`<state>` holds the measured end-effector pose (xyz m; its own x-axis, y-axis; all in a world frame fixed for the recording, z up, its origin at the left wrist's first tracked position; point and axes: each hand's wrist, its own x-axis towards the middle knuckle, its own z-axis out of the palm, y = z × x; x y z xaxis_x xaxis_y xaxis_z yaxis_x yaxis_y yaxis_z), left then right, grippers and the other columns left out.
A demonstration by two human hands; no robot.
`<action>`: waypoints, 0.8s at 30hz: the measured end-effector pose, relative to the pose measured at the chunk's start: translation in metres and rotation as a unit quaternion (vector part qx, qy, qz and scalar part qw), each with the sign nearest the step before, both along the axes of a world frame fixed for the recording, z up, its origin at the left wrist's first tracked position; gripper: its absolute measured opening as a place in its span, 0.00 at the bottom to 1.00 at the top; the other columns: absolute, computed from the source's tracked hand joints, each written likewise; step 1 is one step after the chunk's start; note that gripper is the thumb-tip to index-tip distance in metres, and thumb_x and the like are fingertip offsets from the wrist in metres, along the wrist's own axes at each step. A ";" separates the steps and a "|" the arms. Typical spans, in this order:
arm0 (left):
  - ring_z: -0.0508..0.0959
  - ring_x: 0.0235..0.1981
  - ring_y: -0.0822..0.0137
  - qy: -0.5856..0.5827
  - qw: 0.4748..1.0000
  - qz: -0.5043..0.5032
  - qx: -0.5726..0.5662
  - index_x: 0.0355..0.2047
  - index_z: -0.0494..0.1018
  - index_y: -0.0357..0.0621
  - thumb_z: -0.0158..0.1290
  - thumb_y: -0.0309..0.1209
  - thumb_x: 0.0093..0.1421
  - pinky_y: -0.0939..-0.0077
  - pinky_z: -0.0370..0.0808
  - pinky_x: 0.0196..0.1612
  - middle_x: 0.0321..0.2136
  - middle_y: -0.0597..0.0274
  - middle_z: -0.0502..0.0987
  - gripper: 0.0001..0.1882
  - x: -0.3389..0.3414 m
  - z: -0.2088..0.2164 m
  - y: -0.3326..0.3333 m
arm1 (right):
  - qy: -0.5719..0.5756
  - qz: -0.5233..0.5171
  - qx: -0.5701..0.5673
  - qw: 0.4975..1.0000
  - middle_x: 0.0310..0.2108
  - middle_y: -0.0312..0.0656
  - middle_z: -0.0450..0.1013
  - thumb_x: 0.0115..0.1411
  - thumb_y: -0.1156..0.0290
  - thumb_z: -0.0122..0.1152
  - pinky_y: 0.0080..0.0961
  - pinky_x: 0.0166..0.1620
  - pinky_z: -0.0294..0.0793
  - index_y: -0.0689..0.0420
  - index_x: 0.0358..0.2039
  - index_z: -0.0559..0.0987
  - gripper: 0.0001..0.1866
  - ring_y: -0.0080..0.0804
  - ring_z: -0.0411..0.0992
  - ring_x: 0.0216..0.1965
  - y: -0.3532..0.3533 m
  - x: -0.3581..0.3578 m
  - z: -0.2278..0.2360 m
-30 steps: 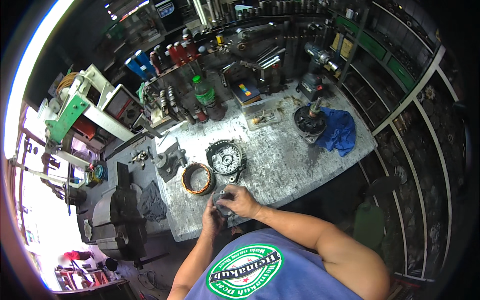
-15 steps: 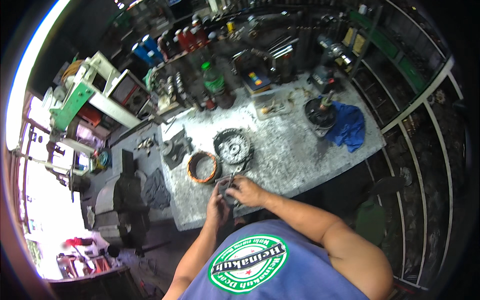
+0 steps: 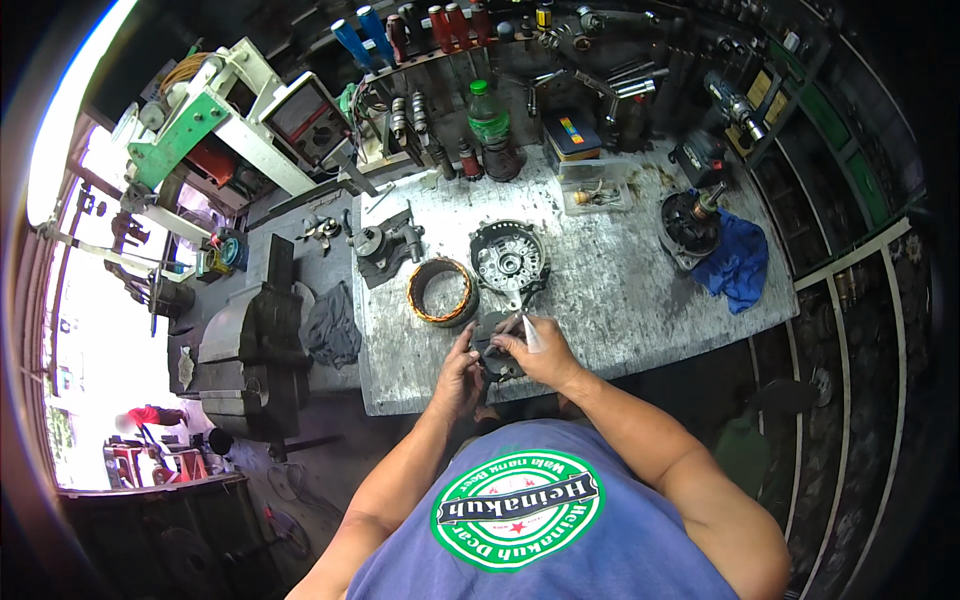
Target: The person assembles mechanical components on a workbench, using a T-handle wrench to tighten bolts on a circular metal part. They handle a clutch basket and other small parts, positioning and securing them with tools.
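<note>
My left hand (image 3: 461,372) grips the left side of a dark part (image 3: 494,332) at the table's near edge; its exact kind is hard to make out. My right hand (image 3: 545,352) is closed on a slim pale tool (image 3: 530,330), with its fingers close over the dark part. Just beyond my hands lies a round metal alternator housing (image 3: 509,262), its open inside facing up. To its left sits a stator ring (image 3: 441,291) with copper windings. The tool's tip is partly hidden by my fingers.
A dark vise (image 3: 250,350) and a grey rag (image 3: 332,325) are at the left. Another round housing (image 3: 690,228) rests beside a blue cloth (image 3: 740,265) at the right. Toward the back stand a green-capped bottle (image 3: 488,120) and a clear plastic tray (image 3: 592,190).
The view has shifted, so the bench sits further right and higher. My hands stay together at the dark part, and the pale tool in my right hand now shows more plainly.
</note>
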<state>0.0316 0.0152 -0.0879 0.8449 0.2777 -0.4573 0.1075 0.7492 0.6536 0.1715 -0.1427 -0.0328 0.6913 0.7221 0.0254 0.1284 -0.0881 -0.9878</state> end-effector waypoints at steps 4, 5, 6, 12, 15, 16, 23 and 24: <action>0.69 0.23 0.82 0.016 1.000 -0.014 0.012 0.80 0.56 0.48 0.56 0.29 0.65 0.88 0.69 0.29 0.31 0.75 0.72 0.42 -0.002 0.000 0.002 | -0.046 -0.032 -0.022 0.998 0.35 0.42 0.84 0.68 0.74 0.70 0.29 0.43 0.82 0.63 0.42 0.84 0.06 0.26 0.82 0.37 -0.001 0.000 0.000; 0.70 0.24 0.82 0.002 1.000 -0.016 0.011 0.79 0.57 0.48 0.56 0.28 0.65 0.88 0.69 0.29 0.30 0.74 0.72 0.42 -0.002 0.000 0.002 | 0.028 -0.027 0.014 0.999 0.35 0.41 0.84 0.68 0.75 0.70 0.28 0.43 0.82 0.63 0.41 0.84 0.06 0.26 0.81 0.37 0.001 -0.002 -0.001; 0.70 0.24 0.81 0.007 1.000 -0.013 0.012 0.79 0.57 0.48 0.57 0.28 0.65 0.88 0.69 0.29 0.30 0.74 0.72 0.42 -0.002 0.001 0.001 | 0.090 -0.029 0.069 0.993 0.35 0.40 0.83 0.68 0.75 0.70 0.28 0.43 0.82 0.62 0.41 0.84 0.05 0.26 0.81 0.37 0.001 -0.004 -0.003; 0.72 0.29 0.80 0.001 0.998 -0.041 0.040 0.78 0.59 0.48 0.56 0.30 0.66 0.86 0.68 0.27 0.33 0.70 0.73 0.40 -0.001 -0.003 0.004 | 0.075 -0.046 0.014 0.996 0.36 0.43 0.84 0.67 0.72 0.72 0.29 0.45 0.82 0.63 0.37 0.86 0.07 0.28 0.82 0.39 -0.003 -0.001 -0.011; 0.72 0.30 0.80 0.016 0.997 -0.045 0.057 0.78 0.59 0.48 0.56 0.31 0.67 0.85 0.67 0.25 0.33 0.69 0.73 0.40 -0.002 -0.005 0.004 | 0.015 -0.028 0.001 0.999 0.37 0.43 0.84 0.67 0.72 0.72 0.28 0.44 0.82 0.63 0.40 0.86 0.07 0.29 0.82 0.39 -0.004 0.001 -0.011; 0.72 0.29 0.80 0.022 0.996 -0.057 0.059 0.78 0.59 0.48 0.56 0.31 0.67 0.84 0.66 0.25 0.33 0.69 0.73 0.40 -0.003 -0.005 0.006 | 0.036 -0.005 0.021 0.999 0.37 0.44 0.84 0.68 0.72 0.71 0.29 0.44 0.82 0.63 0.44 0.85 0.08 0.29 0.82 0.39 -0.004 0.001 -0.010; 0.81 0.42 0.71 -0.026 0.998 -0.045 0.046 0.81 0.51 0.47 0.55 0.26 0.65 0.75 0.79 0.46 0.53 0.59 0.78 0.45 0.002 -0.005 -0.003 | -0.006 0.007 -0.015 1.000 0.38 0.45 0.85 0.69 0.71 0.69 0.35 0.45 0.83 0.62 0.47 0.84 0.10 0.34 0.84 0.40 -0.006 -0.004 -0.012; 0.81 0.46 0.67 -0.027 0.994 -0.052 0.090 0.81 0.49 0.47 0.55 0.24 0.65 0.71 0.80 0.50 0.57 0.56 0.77 0.46 0.005 -0.006 -0.004 | -0.047 0.018 -0.026 0.998 0.38 0.46 0.84 0.68 0.71 0.69 0.35 0.45 0.83 0.62 0.46 0.84 0.09 0.34 0.84 0.42 -0.005 -0.005 -0.014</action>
